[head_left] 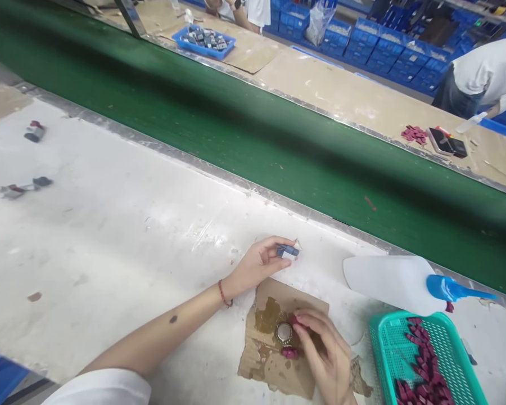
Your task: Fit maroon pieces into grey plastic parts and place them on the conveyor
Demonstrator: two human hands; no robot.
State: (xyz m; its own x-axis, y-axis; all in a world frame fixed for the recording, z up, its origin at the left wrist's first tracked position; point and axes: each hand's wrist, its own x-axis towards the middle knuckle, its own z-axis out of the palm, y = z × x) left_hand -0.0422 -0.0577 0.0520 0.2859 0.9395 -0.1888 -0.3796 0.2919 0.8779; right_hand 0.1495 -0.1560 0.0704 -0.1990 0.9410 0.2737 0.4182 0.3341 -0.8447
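My left hand point(265, 260) pinches a small blue-grey and white block-like piece point(287, 251) above the white table. Lower right, my right hand point(325, 351) has a small dark-red piece point(295, 319) between thumb and fingers, mostly covered by the fingertips. That piece is beside a round metal bottle cap point(284, 333) on a wet-stained cardboard sheet point(261, 360). Another dark-red piece point(289, 352) lies on the cardboard just below the cap. What the cap contains I cannot make out.
A white squeeze bottle point(388, 281) with a blue nozzle lies right, beside a green basket point(377, 343) of dark-red pieces. Assembled pieces point(35, 131) rest far left. Beyond the green conveyor belt point(236, 135) stand a blue tray point(204, 50) and two people.
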